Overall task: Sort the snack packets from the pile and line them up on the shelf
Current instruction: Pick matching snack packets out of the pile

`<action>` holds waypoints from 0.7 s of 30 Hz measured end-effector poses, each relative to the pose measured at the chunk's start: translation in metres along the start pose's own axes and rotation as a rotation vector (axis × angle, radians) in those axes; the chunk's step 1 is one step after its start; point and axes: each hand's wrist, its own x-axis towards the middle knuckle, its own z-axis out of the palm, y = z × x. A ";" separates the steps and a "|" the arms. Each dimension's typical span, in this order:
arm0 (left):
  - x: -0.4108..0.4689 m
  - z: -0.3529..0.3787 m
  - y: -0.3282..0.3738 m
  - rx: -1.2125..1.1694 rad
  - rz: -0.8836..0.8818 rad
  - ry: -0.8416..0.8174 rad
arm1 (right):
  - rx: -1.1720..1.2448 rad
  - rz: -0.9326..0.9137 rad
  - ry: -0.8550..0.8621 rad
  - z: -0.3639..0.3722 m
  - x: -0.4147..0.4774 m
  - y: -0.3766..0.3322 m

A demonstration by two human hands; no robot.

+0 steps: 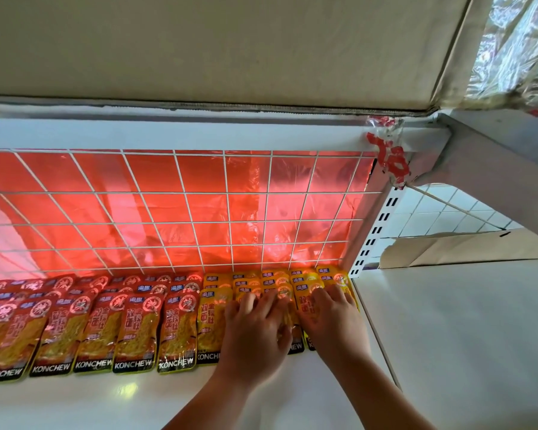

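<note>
Resting side by side on the yellow packets [213, 318], both hands lie palm down with fingers spread and nearly straight; neither grips anything. The left hand [255, 327] covers the middle columns of the yellow rows, its fingers [249, 301] reaching over the packet tops. The right hand [333, 321] lies on the last columns by the shelf's right end, its fingers [321, 295] flat on the wrappers. The yellow packets lie in overlapping rows under and beyond the fingertips, running back to the wire grid [180, 193]. Left of them, touching, red packets [137, 330] lie in the same overlapping rows on the white shelf [137, 398]. Red film [156, 212] hangs behind the grid. A slotted post [376, 225] stands at the right corner, with torn cardboard [448, 246] beyond it.
</note>
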 end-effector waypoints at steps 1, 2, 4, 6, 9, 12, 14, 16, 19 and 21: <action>0.000 0.000 0.000 -0.002 0.001 0.000 | 0.002 -0.006 -0.005 0.000 0.000 0.001; 0.000 0.001 0.000 -0.004 0.001 -0.002 | 0.003 -0.010 -0.013 -0.001 0.000 0.001; 0.000 0.000 -0.001 -0.006 0.001 -0.008 | -0.001 -0.018 -0.026 -0.001 -0.001 0.001; 0.000 0.000 0.000 -0.003 0.003 -0.009 | -0.012 -0.019 -0.038 -0.001 -0.002 0.001; -0.001 0.000 0.000 0.001 0.002 -0.008 | -0.017 -0.017 -0.058 -0.002 -0.003 0.000; 0.000 0.000 0.000 0.004 -0.003 -0.014 | -0.018 -0.022 -0.066 -0.004 -0.004 -0.001; 0.000 0.000 0.000 0.006 0.000 -0.007 | -0.020 -0.025 -0.067 -0.005 -0.005 -0.001; -0.001 0.000 0.000 0.006 0.006 0.002 | -0.012 -0.029 -0.066 -0.006 -0.007 -0.001; -0.001 -0.001 0.001 0.007 0.017 0.020 | 0.003 -0.031 -0.068 -0.008 -0.007 -0.001; 0.000 -0.002 0.001 0.022 0.034 0.029 | 0.016 -0.030 -0.053 -0.010 -0.005 -0.002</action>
